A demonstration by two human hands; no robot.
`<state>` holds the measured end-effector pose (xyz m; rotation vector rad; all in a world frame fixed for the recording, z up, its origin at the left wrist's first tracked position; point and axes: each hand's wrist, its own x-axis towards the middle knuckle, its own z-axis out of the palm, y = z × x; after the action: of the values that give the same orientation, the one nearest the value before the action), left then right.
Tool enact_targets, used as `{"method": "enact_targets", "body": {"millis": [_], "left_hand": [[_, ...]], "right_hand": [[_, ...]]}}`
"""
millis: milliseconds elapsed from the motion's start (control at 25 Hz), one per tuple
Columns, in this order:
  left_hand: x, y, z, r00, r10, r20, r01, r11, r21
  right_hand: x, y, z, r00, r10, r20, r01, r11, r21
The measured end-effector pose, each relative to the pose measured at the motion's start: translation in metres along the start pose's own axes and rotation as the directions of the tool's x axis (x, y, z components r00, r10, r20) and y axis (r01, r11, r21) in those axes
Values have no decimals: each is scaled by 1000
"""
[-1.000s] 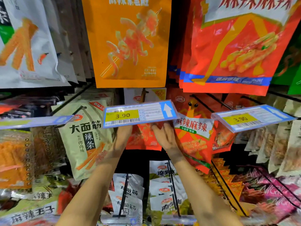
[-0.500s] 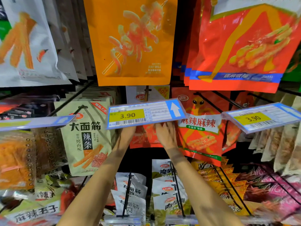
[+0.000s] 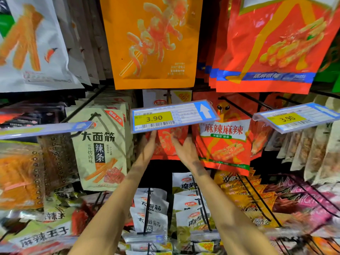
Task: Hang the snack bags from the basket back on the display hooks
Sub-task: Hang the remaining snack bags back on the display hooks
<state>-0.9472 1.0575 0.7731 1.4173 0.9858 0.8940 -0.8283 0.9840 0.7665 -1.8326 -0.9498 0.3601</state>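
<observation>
At frame centre, a red snack bag [image 3: 168,144] sits under the 3.90 price tag [image 3: 173,116], gripped at its sides by the left hand [image 3: 147,150] and right hand [image 3: 185,150]. Its hole is hidden; best level the bag, then slide it squarely along the hook.

Dim shop display wall; black wire hooks [image 3: 252,188]; price tags [image 3: 173,115].

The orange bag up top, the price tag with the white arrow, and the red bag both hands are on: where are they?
Orange bag [image 3: 152,43]: head view, its printed front.
Price tag [image 3: 173,115]: head view, middle of its label.
Red bag [image 3: 166,142]: head view, front showing between the hands.
</observation>
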Motion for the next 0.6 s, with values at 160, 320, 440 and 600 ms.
{"method": "enact_targets", "body": {"millis": [160, 320, 440, 600], "left_hand": [[4, -16, -1, 997, 40, -67, -39, 999, 11], [2, -6, -2, 998, 18, -68, -12, 996, 85], [1, -13, -5, 998, -10, -60, 21, 985, 173], [-9, -18, -13, 1000, 20, 12, -23, 950, 312]], "right_hand": [[-13, 2, 0, 999, 41, 28, -41, 999, -28], [-11, -7, -6, 997, 64, 40, -58, 990, -125], [-12, -7, -12, 992, 91, 90, -68, 971, -229], [-19, -11, -24, 982, 101, 159, -32, 922, -385]]}}
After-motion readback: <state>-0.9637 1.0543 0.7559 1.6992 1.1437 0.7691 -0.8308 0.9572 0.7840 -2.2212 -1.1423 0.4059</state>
